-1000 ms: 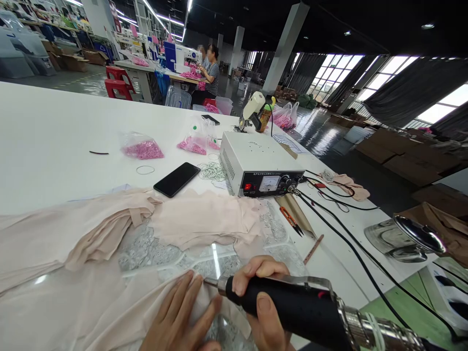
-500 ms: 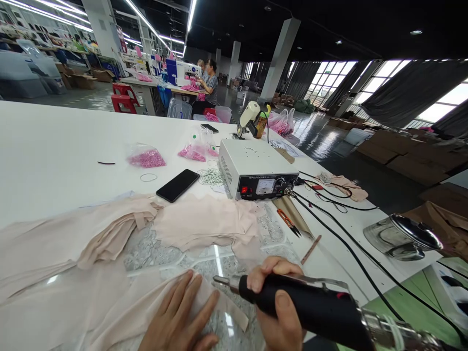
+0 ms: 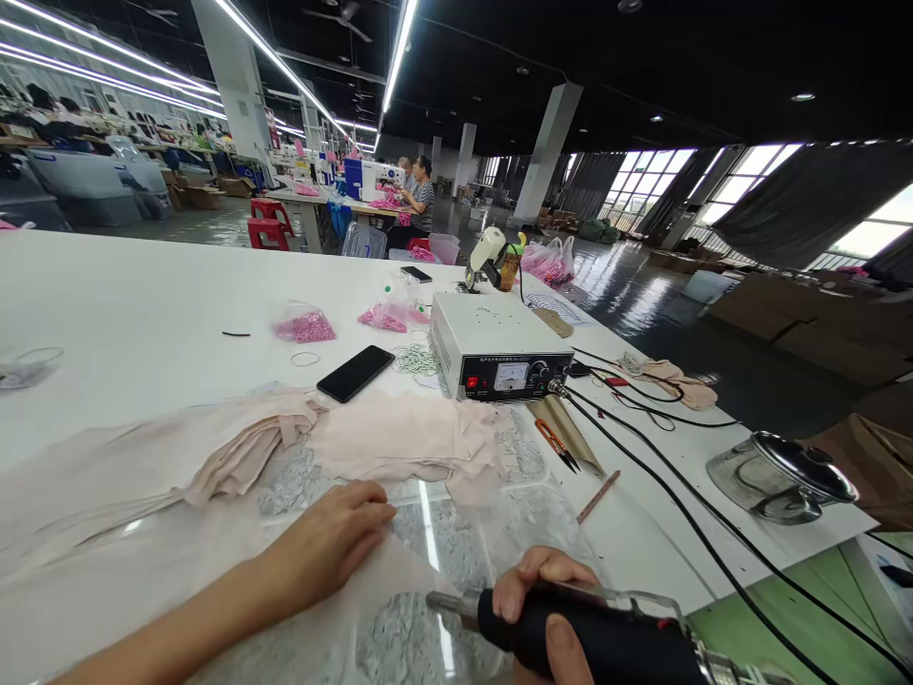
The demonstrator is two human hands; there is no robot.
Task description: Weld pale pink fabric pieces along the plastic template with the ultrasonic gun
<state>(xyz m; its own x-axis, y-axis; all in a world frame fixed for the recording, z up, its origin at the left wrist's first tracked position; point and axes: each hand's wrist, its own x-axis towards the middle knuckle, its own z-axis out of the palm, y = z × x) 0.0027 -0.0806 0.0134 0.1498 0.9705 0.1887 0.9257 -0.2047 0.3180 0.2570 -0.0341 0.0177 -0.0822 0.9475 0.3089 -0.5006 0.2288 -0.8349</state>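
In the head view my right hand (image 3: 549, 595) is wrapped round a black ultrasonic hand tool (image 3: 606, 633), its narrow metal tip pointing left just above the tabletop. My left hand (image 3: 332, 538) rests on a thin pale pink fabric piece (image 3: 385, 580), with the fingers bent together at its far edge; the fingertips are partly hidden. The fabric's right corner lies close to the tool's tip. Beyond my hands, a stack of pale pink fabric pieces (image 3: 399, 438) is spread on the table, and a folded pile (image 3: 164, 447) lies to the left.
A white control box (image 3: 499, 328) with a dial stands behind the fabric, cables running right. Nearby are a black phone (image 3: 355, 373), orange thread snips (image 3: 556, 445), bags of pink pieces (image 3: 306, 323) and a lidded metal pot (image 3: 774, 476). A person (image 3: 420, 200) sits at a sewing machine farther back.
My left hand has moved forward from lying spread on the fabric, and its fingers have drawn together at the far edge. The tool has shifted slightly down. The camera view has tilted up.
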